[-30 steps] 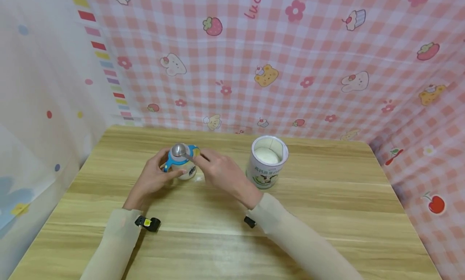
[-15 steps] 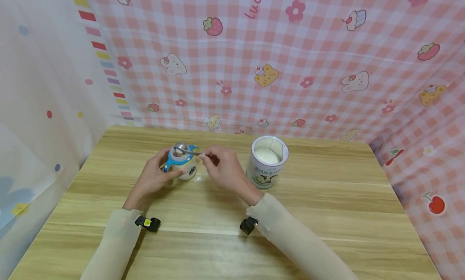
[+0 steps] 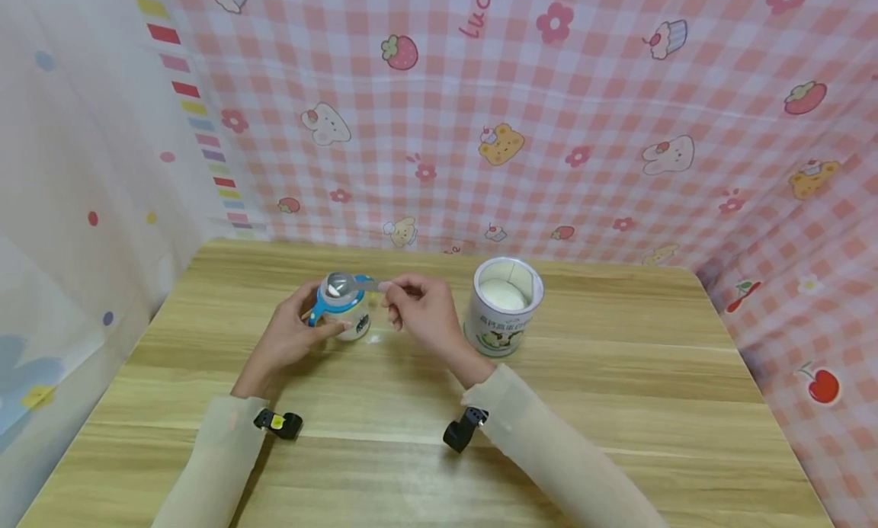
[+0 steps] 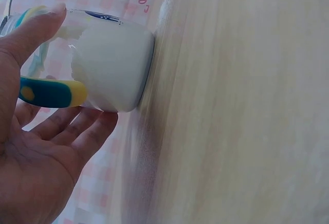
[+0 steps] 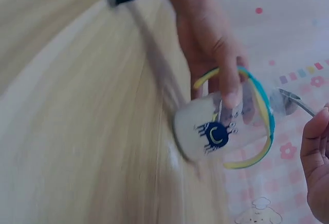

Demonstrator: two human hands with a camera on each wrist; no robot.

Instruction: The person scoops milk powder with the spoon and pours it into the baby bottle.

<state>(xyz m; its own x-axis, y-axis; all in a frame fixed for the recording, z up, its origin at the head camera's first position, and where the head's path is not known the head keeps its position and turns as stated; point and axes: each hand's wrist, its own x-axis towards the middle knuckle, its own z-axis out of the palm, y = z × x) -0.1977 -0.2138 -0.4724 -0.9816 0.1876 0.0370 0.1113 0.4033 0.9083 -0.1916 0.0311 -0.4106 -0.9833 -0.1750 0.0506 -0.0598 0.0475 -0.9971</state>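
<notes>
My left hand holds a small clear baby bottle with blue-and-yellow handles, standing on the table. Thumb and fingers lie on opposite sides of it. A pale white filling shows in its lower part, and a dark cartoon print marks its wall. My right hand pinches the handle of a metal spoon. The spoon's bowl is at the bottle's open mouth, with a little white showing there; whether it touches the rim I cannot tell. To the right stands an open milk powder can with white powder inside.
A small white spill lies on the wooden table beside the bottle. Pink checked cloth hangs behind and at the right, pale dotted cloth at the left. Black wrist cameras are strapped to both sleeves.
The spoon has turned from bowl-down over the bottle's mouth to bowl-up. My right hand has rolled and shifted slightly right. The left hand and bottle stay in place.
</notes>
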